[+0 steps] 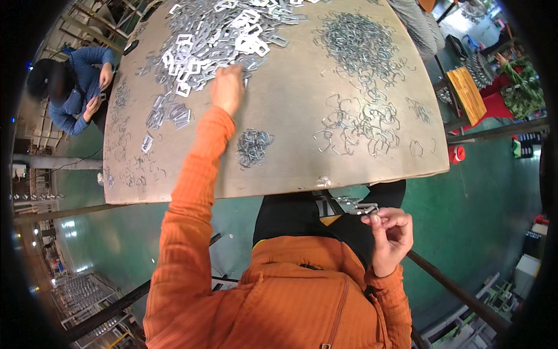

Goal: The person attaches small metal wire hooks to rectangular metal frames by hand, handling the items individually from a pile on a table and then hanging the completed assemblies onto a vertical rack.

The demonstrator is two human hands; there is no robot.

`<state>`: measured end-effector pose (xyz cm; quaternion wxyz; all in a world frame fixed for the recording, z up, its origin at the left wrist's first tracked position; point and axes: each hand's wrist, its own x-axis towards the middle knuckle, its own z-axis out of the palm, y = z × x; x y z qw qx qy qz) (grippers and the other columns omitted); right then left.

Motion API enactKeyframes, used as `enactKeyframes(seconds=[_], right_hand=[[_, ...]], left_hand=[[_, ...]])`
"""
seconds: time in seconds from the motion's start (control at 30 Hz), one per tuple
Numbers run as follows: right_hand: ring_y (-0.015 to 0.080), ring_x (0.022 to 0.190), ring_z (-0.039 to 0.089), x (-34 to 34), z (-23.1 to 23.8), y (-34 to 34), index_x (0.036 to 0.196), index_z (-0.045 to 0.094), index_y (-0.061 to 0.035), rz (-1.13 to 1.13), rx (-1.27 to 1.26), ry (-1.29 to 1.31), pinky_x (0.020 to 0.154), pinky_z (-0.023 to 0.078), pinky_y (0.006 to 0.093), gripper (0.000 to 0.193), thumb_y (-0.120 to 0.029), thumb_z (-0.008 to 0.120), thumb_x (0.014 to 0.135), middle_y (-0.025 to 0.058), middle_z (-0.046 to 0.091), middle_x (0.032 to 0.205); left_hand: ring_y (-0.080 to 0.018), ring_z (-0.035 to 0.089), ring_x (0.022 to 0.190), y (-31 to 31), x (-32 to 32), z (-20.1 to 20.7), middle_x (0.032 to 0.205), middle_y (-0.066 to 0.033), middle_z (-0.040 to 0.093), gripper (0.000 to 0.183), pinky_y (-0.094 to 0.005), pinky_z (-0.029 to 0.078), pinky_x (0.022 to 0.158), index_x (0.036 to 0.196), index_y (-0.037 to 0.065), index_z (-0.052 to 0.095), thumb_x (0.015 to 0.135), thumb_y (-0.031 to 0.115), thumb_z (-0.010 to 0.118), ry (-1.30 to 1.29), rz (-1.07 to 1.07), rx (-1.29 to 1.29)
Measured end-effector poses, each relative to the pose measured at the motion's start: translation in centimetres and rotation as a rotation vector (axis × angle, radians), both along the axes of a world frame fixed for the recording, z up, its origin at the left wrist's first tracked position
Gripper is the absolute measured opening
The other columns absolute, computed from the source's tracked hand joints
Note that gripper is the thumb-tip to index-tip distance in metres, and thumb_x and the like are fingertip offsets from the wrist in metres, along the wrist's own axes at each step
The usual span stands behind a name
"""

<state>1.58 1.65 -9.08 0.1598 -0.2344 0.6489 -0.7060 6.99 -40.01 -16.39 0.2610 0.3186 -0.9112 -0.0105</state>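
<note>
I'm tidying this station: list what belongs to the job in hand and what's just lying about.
Job in hand:
left hand, at the pile of metal plates;
right hand, holding a metal piece;
probably the bent-wire pieces on the table.

Apparently lying about:
red container right of the table;
dark object at its left edge.

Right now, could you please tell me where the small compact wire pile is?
In the head view, the small pile sits on the table, just right of the left sleeve.
</note>
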Motion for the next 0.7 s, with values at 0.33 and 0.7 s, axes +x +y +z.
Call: enactKeyframes(seconds=[0.33, 0.7], right_hand=[[0.0153, 0.077, 0.062, -0.7, -1.2, 0.2, 0.082, 0.046, -0.0003, 0.066, 0.000, 0.005, 0.068, 0.052, 0.0259, 0.017, 0.012, 0.059, 0.083, 0.0120, 0.059, 0.087], [0.0135, 0.077, 0.063, -0.9, -1.8, 0.1, 0.080, 0.049, 0.0005, 0.056, -0.024, 0.062, 0.067, 0.053, 0.0245, 0.016, 0.013, 0.059, 0.082, 0.0115, 0.062, 0.086]], left_hand=[[-0.0287, 0.064, 0.081, -3.0, 0.0, -0.2, 0.091, -0.0130, 0.067, 0.022, -0.0385, 0.051, 0.073, 0.102, 0.008, 0.065, 0.081, 0.006, 0.058, -0.167, -0.062, -0.122], [-0.0085, 0.061, 0.075, 23.2, -0.1, 7.3, 0.089, -0.0062, 0.064, 0.027, -0.0210, 0.052, 0.065, 0.108, -0.004, 0.060, 0.082, -0.002, 0.064, 0.473, -0.444, 1.470]])
